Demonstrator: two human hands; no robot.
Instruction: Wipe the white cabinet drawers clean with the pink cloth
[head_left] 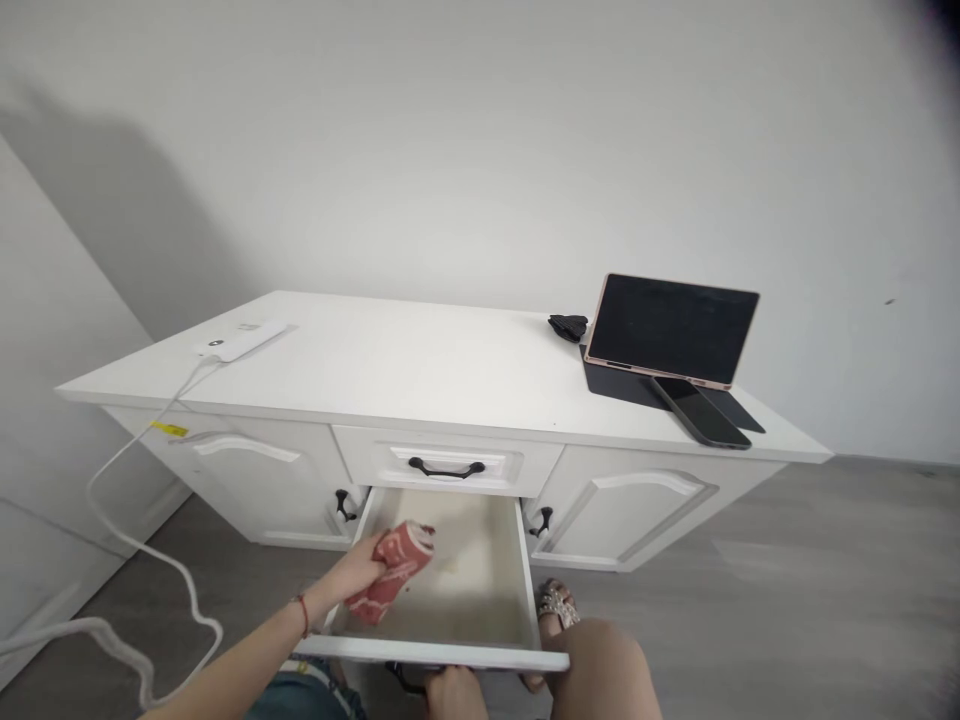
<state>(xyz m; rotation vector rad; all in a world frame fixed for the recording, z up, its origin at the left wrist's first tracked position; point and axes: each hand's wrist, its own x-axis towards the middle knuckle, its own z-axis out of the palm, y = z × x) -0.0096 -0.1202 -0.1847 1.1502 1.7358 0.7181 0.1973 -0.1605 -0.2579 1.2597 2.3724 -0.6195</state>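
Note:
My left hand [358,573] is closed around a red drink can [394,570] and holds it tilted over the left part of an open white drawer [517,570]. The drawer is pulled out from the lower middle of a white cabinet [420,370], and nothing else shows inside it. My right hand [452,690] is at the drawer's front edge, fingers curled by the black handle under the front panel. A shut upper drawer with a black handle [446,467] sits just above.
On the cabinet top at the right stand a tablet [671,330] on a dark cover, a phone [701,412] and a small black object [568,326]. A white power strip [240,342] lies at the left, its cable trailing to the floor. My knee [600,670] is right of the drawer.

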